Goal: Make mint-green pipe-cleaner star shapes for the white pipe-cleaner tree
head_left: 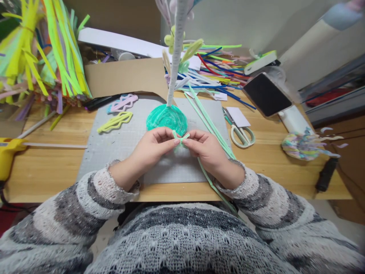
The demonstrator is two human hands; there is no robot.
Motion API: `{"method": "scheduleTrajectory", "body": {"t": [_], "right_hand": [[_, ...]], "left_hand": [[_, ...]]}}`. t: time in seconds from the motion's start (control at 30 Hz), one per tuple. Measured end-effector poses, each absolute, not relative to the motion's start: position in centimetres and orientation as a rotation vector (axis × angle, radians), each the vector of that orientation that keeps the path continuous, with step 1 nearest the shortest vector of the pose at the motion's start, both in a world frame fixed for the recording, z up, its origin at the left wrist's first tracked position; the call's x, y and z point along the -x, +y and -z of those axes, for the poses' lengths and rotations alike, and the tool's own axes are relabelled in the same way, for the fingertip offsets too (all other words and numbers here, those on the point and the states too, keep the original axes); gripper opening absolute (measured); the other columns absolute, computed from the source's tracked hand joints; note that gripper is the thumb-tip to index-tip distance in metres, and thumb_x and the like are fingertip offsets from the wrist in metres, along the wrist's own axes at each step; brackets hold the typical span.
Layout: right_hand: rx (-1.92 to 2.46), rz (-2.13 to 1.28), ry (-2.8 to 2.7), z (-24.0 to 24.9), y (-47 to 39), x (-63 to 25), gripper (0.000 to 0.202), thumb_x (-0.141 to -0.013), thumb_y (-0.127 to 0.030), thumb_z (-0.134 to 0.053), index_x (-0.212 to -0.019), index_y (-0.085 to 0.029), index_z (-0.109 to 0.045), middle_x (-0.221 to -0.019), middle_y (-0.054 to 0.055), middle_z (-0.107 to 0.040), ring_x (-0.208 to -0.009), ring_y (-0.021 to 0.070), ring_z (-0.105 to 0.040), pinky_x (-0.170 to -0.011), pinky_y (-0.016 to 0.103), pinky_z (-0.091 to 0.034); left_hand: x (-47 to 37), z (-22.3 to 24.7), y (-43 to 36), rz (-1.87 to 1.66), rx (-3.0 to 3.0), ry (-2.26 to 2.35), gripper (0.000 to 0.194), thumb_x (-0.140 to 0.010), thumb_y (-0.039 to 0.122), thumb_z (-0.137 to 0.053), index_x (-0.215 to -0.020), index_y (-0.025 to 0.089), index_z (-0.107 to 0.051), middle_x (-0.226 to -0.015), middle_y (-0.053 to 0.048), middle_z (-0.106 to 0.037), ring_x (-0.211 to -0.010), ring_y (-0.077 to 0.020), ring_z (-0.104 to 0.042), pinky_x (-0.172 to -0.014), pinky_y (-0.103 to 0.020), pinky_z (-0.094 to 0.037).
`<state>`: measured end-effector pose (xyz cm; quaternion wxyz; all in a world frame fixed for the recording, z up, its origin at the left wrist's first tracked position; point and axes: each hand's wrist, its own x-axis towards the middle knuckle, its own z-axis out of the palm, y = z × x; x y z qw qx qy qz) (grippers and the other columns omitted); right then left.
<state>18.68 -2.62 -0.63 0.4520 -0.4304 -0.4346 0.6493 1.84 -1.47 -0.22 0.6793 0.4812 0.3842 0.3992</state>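
Observation:
Between the fingertips of both hands is a light green pipe cleaner (180, 140), bent into a small shape with short ends sticking up. My left hand (155, 144) pinches its left side with thumb and forefinger, and my right hand (205, 149) pinches the right side. Just beyond them stands a round green coiled base (166, 121) with a white wrapped stem (175, 57) rising from it, bearing pastel flowers and leaves. Several long pale green pipe cleaners (209, 121) lie beside and under my right hand. All of this is over a grey cutting mat (114, 156).
Yellow and purple zigzag pieces (115, 121) lie on the mat's left. A yellow glue gun (8, 156) rests at the far left, below bundled pipe cleaners (57, 42). To the right are scissors (242, 136), a phone (267, 94) and a black-handled tool (327, 174).

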Motion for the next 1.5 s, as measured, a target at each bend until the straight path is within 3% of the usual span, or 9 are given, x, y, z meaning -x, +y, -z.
{"method": "scheduleTrajectory", "body": {"t": [0.1,0.27,0.53,0.73,0.9,1.1,1.23,1.5], "right_hand": [[1.046,-1.65,-1.074,0.7,-2.6,-18.7,0.03,-0.066,-0.04,-0.08,-0.075,-0.018,-0.062,-0.055,-0.009,-0.047,-0.044,0.0037,-0.031,-0.042,0.021,-0.023],[1.054,-1.744,-0.993,0.5,-2.7,-18.9,0.026,-0.068,-0.035,-0.078,-0.069,-0.017,-0.06,-0.05,-0.01,-0.041,-0.041,0.003,-0.026,-0.04,0.02,-0.017],[0.927,-2.04,-0.826,0.4,-2.5,-19.2,0.025,-0.069,-0.029,-0.074,-0.065,-0.018,-0.052,-0.048,-0.012,-0.029,-0.04,0.0031,-0.017,-0.04,0.019,-0.009],[0.938,-1.982,-0.837,0.1,-2.7,-19.1,0.027,-0.068,-0.031,-0.076,-0.063,-0.018,-0.053,-0.045,-0.012,-0.031,-0.04,0.0028,-0.019,-0.04,0.019,-0.011],[0.928,-1.995,-0.834,0.2,-2.7,-19.2,0.027,-0.068,-0.03,-0.076,-0.063,-0.018,-0.052,-0.046,-0.012,-0.03,-0.04,0.0027,-0.018,-0.04,0.019,-0.01],[0.989,-1.918,-0.815,0.3,-2.6,-19.3,0.028,-0.069,-0.03,-0.075,-0.063,-0.018,-0.05,-0.047,-0.011,-0.033,-0.04,0.0022,-0.021,-0.04,0.019,-0.012],[1.002,-1.849,-0.729,0.3,-2.5,-19.2,0.03,-0.067,-0.029,-0.076,-0.063,-0.019,-0.049,-0.046,-0.012,-0.032,-0.039,0.002,-0.02,-0.039,0.018,-0.011],[1.024,-1.845,-0.777,0.4,-2.6,-19.0,0.029,-0.069,-0.034,-0.076,-0.069,-0.018,-0.052,-0.05,-0.008,-0.048,-0.04,0.0023,-0.029,-0.039,0.018,-0.014]], "left_hand": [[-1.9,0.4,-1.4,-0.896,-0.993,0.826,0.023,-0.068,0.027,-0.08,-0.075,0.015,-0.062,-0.064,0.003,-0.058,-0.054,-0.0075,-0.053,-0.052,-0.021,-0.041],[-1.7,0.2,-1.3,-0.827,-0.846,0.782,0.024,-0.068,0.029,-0.08,-0.077,0.014,-0.064,-0.07,0.002,-0.062,-0.059,-0.0088,-0.059,-0.059,-0.022,-0.047],[-1.5,0.6,-0.9,-0.841,-1.036,0.734,0.016,-0.07,0.025,-0.078,-0.075,0.015,-0.067,-0.062,0.003,-0.059,-0.057,-0.0072,-0.05,-0.057,-0.021,-0.039],[-1.7,1.1,-1.3,-0.971,-1.056,0.81,0.015,-0.067,0.026,-0.08,-0.073,0.016,-0.07,-0.071,0.001,-0.066,-0.064,-0.0085,-0.054,-0.063,-0.021,-0.042],[-1.8,0.8,-1.3,-0.937,-1.019,0.782,0.018,-0.065,0.025,-0.081,-0.072,0.015,-0.068,-0.067,0.001,-0.064,-0.061,-0.0079,-0.053,-0.06,-0.021,-0.042],[-1.9,0.7,-1.2,-0.794,-0.755,0.691,0.026,-0.07,0.033,-0.079,-0.082,0.015,-0.066,-0.069,0.002,-0.063,-0.062,-0.0091,-0.059,-0.064,-0.024,-0.051],[-2.1,0.8,-1.4,-0.67,-0.749,0.687,0.024,-0.07,0.026,-0.08,-0.083,0.013,-0.066,-0.075,-0.001,-0.068,-0.067,-0.0105,-0.064,-0.067,-0.024,-0.052],[-2.1,0.6,-1.6,-0.551,-0.613,0.646,0.018,-0.075,0.022,-0.075,-0.086,0.008,-0.07,-0.074,-0.005,-0.069,-0.065,-0.0095,-0.063,-0.064,-0.021,-0.052]]}}
